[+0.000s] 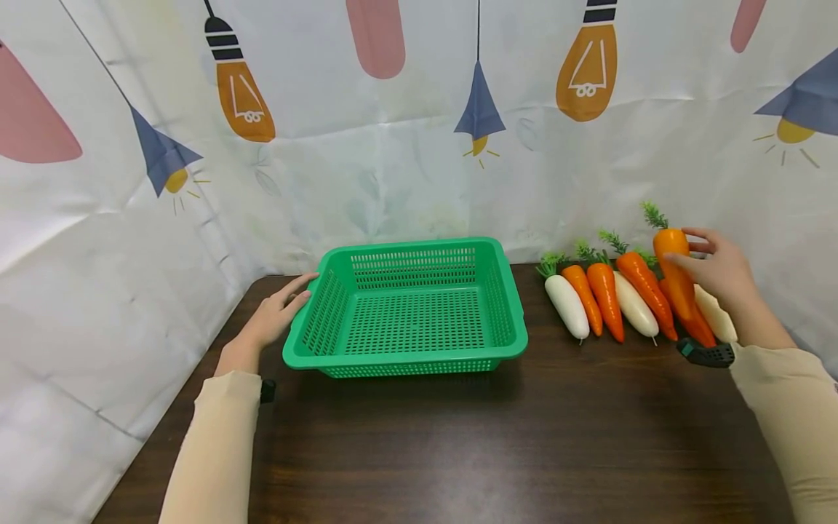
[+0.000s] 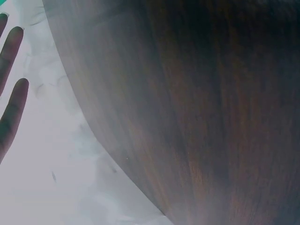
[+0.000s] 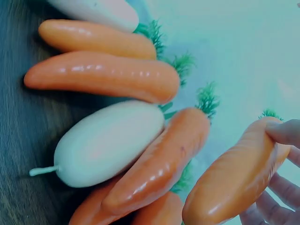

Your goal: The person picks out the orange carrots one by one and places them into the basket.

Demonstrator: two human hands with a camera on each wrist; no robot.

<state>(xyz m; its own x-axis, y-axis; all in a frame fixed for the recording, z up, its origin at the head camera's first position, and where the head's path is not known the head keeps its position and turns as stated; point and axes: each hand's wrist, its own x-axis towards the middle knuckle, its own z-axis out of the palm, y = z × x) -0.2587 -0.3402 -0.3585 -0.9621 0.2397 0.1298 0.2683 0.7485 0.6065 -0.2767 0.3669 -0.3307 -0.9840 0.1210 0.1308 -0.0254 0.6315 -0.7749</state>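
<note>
Since thumb and fingers sit on opposite sides of its thick end, just below the leafy top, the carrot (image 3: 229, 176) is pinched in the R hand (image 1: 720, 266), prob. b/c that end gives the surest hold; the other end slants down. It's held above the R end of a row of veg on the worktop (image 1: 419, 437): orange carrots (image 1: 605, 302) mixed w/ white radishes (image 1: 566, 306), leaf ends to the back, laid close & a few overlapping at the R, prob. so all stay w/in reach. Further L, well apart from the row, is a green basket (image 1: 406, 357), slotted sides, mouth up. At its L rim is the L hand (image 1: 278, 313), fingers approx. straight & touching the edge, maybe to steady it. Behind everything, a lamp-print cloth (image 1: 419, 182) as bkgd.
</note>
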